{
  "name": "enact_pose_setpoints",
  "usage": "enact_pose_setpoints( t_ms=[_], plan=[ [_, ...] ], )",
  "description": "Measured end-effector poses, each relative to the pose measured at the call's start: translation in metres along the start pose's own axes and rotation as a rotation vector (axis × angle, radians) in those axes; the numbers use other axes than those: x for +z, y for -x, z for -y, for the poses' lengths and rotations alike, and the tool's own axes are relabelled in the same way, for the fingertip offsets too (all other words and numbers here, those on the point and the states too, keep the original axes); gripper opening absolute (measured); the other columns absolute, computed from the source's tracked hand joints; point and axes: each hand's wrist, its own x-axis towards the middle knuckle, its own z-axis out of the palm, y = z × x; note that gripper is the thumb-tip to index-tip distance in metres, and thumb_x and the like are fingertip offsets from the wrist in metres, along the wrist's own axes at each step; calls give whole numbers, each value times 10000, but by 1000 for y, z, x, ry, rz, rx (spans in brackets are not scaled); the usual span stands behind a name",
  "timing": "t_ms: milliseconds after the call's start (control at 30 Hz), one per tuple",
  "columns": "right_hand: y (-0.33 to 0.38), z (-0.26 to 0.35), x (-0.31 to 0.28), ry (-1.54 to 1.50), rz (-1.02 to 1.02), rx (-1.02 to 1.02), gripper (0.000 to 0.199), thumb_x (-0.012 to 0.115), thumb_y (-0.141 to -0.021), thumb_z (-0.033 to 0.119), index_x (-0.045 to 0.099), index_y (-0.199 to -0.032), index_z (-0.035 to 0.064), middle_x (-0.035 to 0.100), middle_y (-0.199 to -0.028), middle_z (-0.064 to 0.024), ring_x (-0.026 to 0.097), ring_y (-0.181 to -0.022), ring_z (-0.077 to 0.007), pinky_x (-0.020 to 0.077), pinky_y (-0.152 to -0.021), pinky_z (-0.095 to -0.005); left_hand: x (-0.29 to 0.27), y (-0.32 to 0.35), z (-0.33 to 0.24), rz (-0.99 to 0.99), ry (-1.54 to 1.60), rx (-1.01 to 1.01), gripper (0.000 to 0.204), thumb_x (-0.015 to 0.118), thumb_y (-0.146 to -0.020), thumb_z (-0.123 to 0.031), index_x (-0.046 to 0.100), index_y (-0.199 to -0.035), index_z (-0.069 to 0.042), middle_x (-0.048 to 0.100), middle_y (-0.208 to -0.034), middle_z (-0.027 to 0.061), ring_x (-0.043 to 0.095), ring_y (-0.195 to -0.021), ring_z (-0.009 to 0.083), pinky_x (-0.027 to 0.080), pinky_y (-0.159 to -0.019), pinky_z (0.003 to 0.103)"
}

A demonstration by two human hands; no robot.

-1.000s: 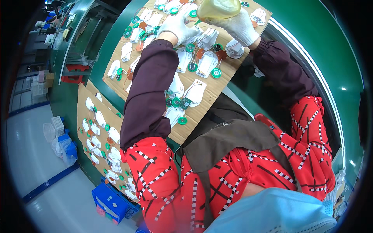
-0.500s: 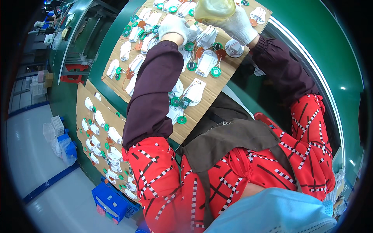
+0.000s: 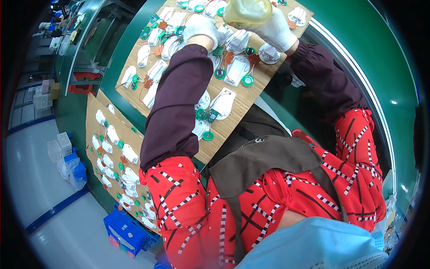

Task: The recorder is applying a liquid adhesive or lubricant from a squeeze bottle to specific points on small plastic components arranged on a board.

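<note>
My right hand (image 3: 280,31), in a white knit glove, is closed around a translucent yellowish squeeze bottle (image 3: 247,11), tilted over the far part of a cardboard sheet (image 3: 228,130). My left hand (image 3: 200,28), gloved the same way, rests low among the parts left of the bottle; its fingertips are hidden, so I cannot tell what it grips. Across the cardboard lie several white plastic casings (image 3: 237,69), wired to green round pieces (image 3: 247,80), small green circuit boards (image 3: 211,115) and orange-brown pieces (image 3: 253,60).
A second cardboard sheet (image 3: 96,112) with similar white parts lies at the left, lower on the green surface. Beyond it are a blue box (image 3: 124,231) and a clear plastic bag (image 3: 74,175) on the floor. A metal rail (image 3: 358,74) runs along the right.
My left hand has shifted very slightly away from me. The bottle in my right hand stays nearly where it was, and the whole view has moved slightly.
</note>
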Motion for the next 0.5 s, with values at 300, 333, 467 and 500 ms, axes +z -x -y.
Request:
enact_pose_setpoints(
  t_ms=[300,333,467,500],
  plan=[
    [-4,7,-5,35,61,1,502,778,-752,188,569,-1172,11,636,-1110,-116,597,-1035,-196,468,-916,-315,2,0,1,-33,-28,-10,412,685,-690,-533,735,-863,-162,698,-932,90,655,-900,245,499,-839,340],
    [-4,5,-5,9,46,7,493,774,-756,181,569,-1171,11,640,-1103,-111,596,-1039,-196,466,-920,-316,2,-1,0,-26,-30,-12,405,682,-693,-528,734,-858,-162,698,-936,91,654,-904,246,498,-841,340],
    [-2,5,-5,-246,1,62,496,786,-733,135,564,-1158,4,648,-1069,-94,607,-999,-181,485,-890,-308,1,-2,1,-2,-21,-45,395,673,-698,-514,732,-853,-155,696,-950,96,653,-916,250,496,-849,344],
    [-1,6,-6,-261,1,74,497,787,-731,131,564,-1157,4,648,-1067,-93,607,-996,-180,487,-887,-307,1,-1,1,-2,-21,-46,395,673,-698,-514,732,-853,-155,696,-950,96,653,-916,250,496,-849,344]
  ],
)
